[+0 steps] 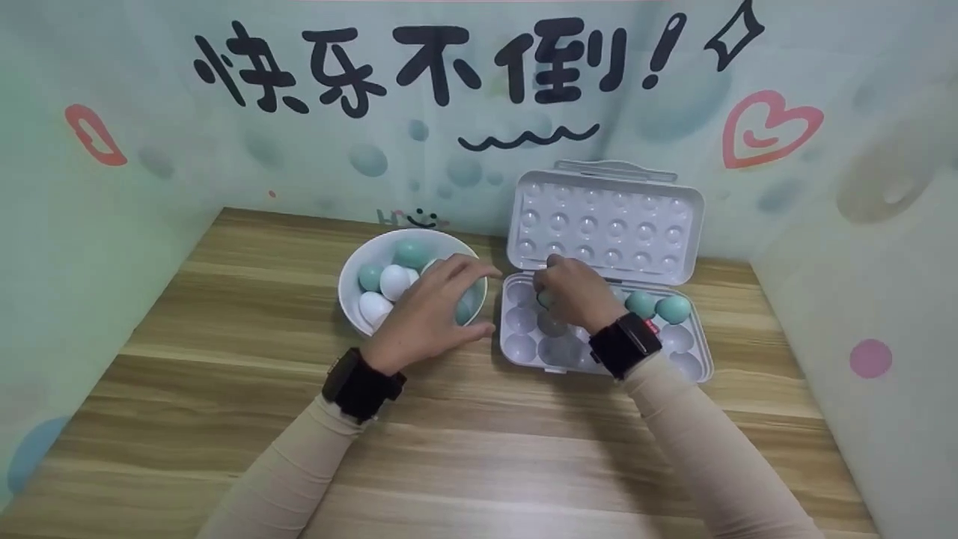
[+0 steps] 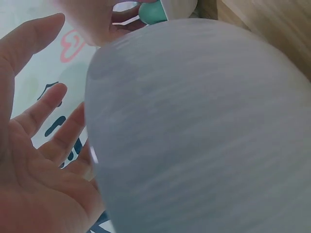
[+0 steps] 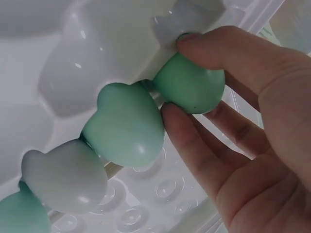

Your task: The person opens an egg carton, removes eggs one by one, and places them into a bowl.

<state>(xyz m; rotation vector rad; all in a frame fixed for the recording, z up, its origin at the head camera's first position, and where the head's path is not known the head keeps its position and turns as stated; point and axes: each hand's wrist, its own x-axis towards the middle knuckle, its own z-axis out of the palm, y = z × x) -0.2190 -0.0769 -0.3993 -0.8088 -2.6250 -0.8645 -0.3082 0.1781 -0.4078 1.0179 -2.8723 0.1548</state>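
Note:
My right hand [image 1: 576, 296] is at the back row of a pale egg box, pinching a green egg [image 3: 189, 85] between thumb and fingertips. Its tip sits at the mouth of a cup. Beside it in the same row are another green egg [image 3: 129, 126], a whitish egg [image 3: 68, 179] and a further green egg [image 3: 22, 213]. My left hand [image 1: 426, 311] is over the right side of a white bowl [image 1: 350, 299], fingers spread and palm bare in the left wrist view. White eggs [image 1: 374, 307] and green eggs [image 1: 410, 253] lie in the bowl, partly hidden by that hand.
The egg box lid [image 1: 587, 243] stands raised against the back wall, its handle on top. Front cups [image 1: 520, 348] of the box hold no eggs. A wooden table [image 1: 247, 359] carries everything, with printed cloth [image 1: 299, 165] behind and at both sides.

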